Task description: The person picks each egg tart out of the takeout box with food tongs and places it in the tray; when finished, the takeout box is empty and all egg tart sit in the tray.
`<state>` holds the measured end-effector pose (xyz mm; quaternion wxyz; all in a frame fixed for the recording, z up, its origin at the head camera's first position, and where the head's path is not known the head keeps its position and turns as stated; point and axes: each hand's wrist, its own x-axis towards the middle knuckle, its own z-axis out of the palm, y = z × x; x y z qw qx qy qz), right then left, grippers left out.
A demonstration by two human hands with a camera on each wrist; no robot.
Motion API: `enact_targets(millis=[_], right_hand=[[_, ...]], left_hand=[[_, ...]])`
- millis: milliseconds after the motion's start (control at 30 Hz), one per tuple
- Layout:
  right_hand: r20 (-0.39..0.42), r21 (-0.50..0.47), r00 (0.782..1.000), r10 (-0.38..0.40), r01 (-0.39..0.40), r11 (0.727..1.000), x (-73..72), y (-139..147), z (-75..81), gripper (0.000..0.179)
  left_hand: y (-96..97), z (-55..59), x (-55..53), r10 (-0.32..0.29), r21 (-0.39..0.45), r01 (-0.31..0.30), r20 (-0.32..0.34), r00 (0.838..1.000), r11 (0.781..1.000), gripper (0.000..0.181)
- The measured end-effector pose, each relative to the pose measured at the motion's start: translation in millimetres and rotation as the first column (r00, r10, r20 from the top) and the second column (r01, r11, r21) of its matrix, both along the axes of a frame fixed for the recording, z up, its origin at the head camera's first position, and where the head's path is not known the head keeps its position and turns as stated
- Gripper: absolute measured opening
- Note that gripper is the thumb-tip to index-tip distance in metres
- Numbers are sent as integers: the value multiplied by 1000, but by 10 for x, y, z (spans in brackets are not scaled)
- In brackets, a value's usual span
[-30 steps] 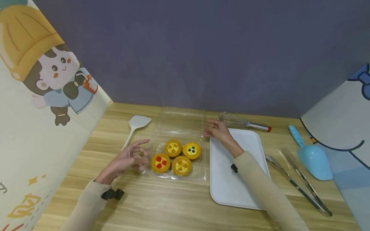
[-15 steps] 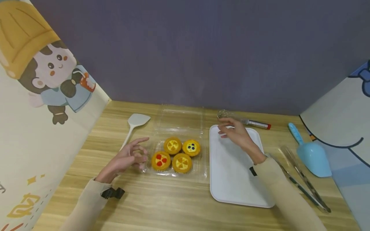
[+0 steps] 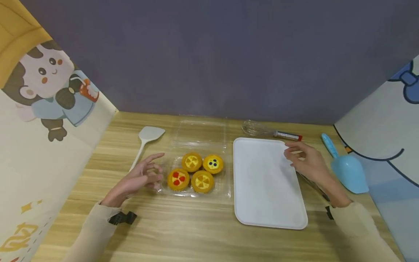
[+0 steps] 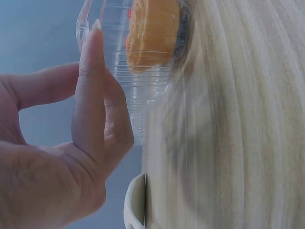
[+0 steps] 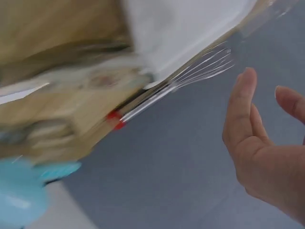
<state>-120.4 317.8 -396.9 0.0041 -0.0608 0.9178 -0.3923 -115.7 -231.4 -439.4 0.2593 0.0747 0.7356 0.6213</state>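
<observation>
Several egg tarts (image 3: 202, 181), topped with red, yellow or dark blue pieces, sit in a clear plastic box (image 3: 209, 194) whose lid (image 3: 199, 131) lies folded back behind it. Beside the box's left edge is my left hand (image 3: 135, 178), fingers loosely bent and gripping nothing visible. In the left wrist view, a fingertip overlaps the box's edge; whether they touch, I cannot tell. Over the right edge of a white tray (image 3: 266, 182) hovers my right hand (image 3: 306, 160), its fingers relaxed with nothing in them. Metal tongs (image 3: 312, 183) are mostly hidden beneath my right arm.
A white spatula (image 3: 148, 136) lies left of the box. Behind the tray is a whisk (image 3: 262, 130) with a red handle end. A light blue scoop (image 3: 350, 173) lies far right by the side wall. The dark back wall (image 3: 209, 62) borders the wooden table (image 3: 183, 233).
My right hand has moved rightward from beside the box, across the tray, to the tray's right edge near the tongs. The left hand has stayed by the box.
</observation>
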Motion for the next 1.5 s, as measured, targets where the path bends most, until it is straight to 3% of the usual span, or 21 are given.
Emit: enact_targets(millis=[100, 233, 333, 533, 833, 1100, 1300, 1500], right_hand=[[-55, 56, 998, -9, 12, 998, 119, 203, -40, 41], [-67, 157, 997, -22, 33, 987, 275, 422, -82, 45], [-25, 232, 998, -52, 56, 971, 402, 557, -114, 55], [93, 274, 991, -95, 66, 960, 682, 843, -182, 80], [154, 397, 978, -139, 67, 915, 964, 1128, -365, 103], [228, 446, 952, -203, 83, 891, 1050, 1196, -572, 103], [133, 456, 964, -232, 148, 877, 1061, 1165, -661, 95], [102, 469, 963, -249, 174, 866, 1037, 1170, -689, 89]], left_hand=[[-5, 1, -2, 3, -3, -3, -4, 1000, 1000, 80], [-13, 4, -2, 15, -14, -16, -14, 1000, 1000, 79], [-20, 8, -4, 25, -22, -25, -14, 1000, 999, 78], [-8, 1, -24, 14, -28, -15, -9, 1000, 1000, 78], [-20, 2, -21, 14, -19, -14, -17, 1000, 1000, 78], [-18, -18, -25, 7, -17, -7, -14, 1000, 1000, 78], [12, -9, -21, 27, -23, -28, -17, 999, 999, 80], [15, -25, -24, 48, -30, -48, -12, 999, 998, 79]])
